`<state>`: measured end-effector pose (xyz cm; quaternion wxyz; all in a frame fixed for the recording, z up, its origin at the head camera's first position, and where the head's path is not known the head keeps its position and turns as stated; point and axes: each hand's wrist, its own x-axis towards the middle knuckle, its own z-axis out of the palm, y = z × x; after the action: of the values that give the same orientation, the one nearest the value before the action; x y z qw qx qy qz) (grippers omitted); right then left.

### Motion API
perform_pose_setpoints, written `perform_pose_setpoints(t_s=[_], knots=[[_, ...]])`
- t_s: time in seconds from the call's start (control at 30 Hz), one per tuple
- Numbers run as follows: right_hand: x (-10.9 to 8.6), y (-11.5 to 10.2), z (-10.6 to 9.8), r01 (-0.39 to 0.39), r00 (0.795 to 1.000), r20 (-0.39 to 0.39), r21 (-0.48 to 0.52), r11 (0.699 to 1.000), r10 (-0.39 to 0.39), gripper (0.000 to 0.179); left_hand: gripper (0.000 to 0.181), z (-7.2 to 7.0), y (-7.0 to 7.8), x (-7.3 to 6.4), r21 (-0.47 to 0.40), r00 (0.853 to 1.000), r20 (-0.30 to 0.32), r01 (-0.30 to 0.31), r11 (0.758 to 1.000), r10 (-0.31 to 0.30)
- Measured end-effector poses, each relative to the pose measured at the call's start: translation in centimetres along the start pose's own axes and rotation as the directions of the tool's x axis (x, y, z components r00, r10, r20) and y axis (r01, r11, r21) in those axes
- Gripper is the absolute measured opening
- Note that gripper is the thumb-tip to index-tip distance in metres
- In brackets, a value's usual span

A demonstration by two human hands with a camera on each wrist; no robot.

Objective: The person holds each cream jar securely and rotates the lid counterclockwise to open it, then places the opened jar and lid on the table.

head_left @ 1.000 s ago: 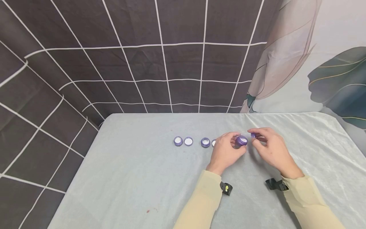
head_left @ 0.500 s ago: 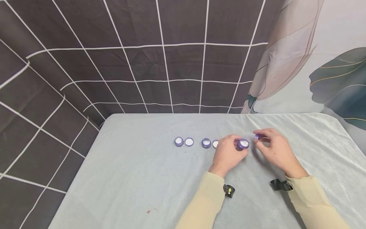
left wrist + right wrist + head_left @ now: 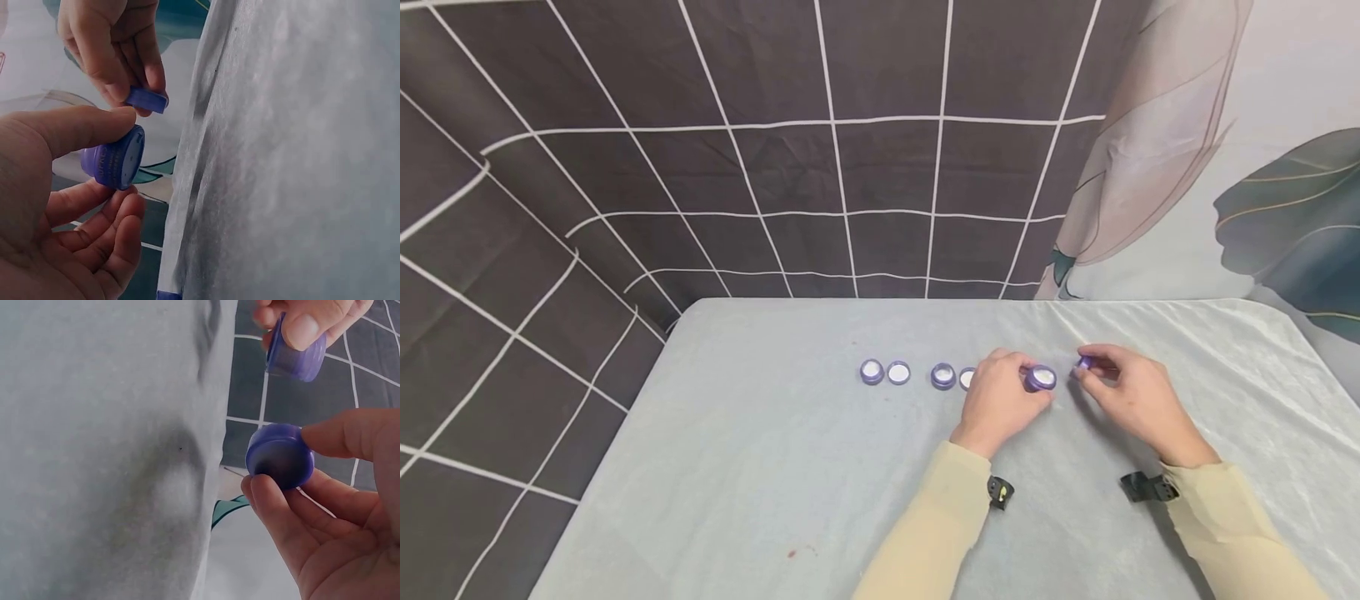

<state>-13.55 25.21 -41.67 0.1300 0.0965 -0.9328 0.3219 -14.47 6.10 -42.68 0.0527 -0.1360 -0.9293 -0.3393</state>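
Note:
My left hand (image 3: 1003, 402) grips a small purple jar (image 3: 1041, 378) between thumb and fingers, its mouth uncovered and white showing inside. The left wrist view shows the jar (image 3: 114, 161) on its side in that view, with print on its wall. Just to the right, my right hand (image 3: 1133, 398) pinches a purple lid (image 3: 1082, 364) by its edge. Up close in the right wrist view, the round lid (image 3: 280, 457) is apart from the jar (image 3: 301, 357). Both are held above the table. The lid's inner face is turned out of sight in the head view.
On the pale cloth-covered table (image 3: 760, 450), a purple jar (image 3: 872, 372) stands uncovered beside a white-faced lid (image 3: 898, 372). Another uncovered jar (image 3: 943, 377) follows, with its lid (image 3: 967, 379) partly behind my left hand. A dark gridded curtain (image 3: 775, 167) hangs behind.
My right hand has moved right with the lid, widening the gap to the jar, and the lid has tilted. The left hand keeps its hold; the jar's mouth has turned upward a little.

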Motion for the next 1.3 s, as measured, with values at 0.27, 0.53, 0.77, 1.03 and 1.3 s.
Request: perform_pose_setpoints(t_s=[0.27,0.53,0.77,1.03,1.3], knots=[[0.1,0.5,0.2,0.004,0.999,0.033,0.003,1.0,-0.004,0.032,0.038,0.0,0.1,0.3,0.076,1.0,0.027,-0.011,0.997,0.009],[0.0,1.0,0.1,0.008,0.999,0.048,-0.016,1.0,-0.007,0.03,0.034,0.0,0.3,0.6,0.149,0.999,0.047,0.001,0.989,-0.008],[0.0,1.2,0.1,0.025,0.998,0.055,-0.027,0.999,-0.024,0.031,0.036,0.2,0.5,0.9,0.213,0.998,0.061,0.012,0.977,-0.026],[0.1,1.3,0.5,0.039,0.996,0.083,-0.009,0.999,-0.038,0.034,0.037,0.6,0.7,1.1,0.253,0.997,0.063,0.03,0.967,-0.047],[0.0,1.3,0.7,0.042,0.991,0.132,-0.021,0.999,-0.039,0.035,0.035,0.8,0.8,1.1,0.288,0.995,0.07,0.046,0.957,-0.069]])
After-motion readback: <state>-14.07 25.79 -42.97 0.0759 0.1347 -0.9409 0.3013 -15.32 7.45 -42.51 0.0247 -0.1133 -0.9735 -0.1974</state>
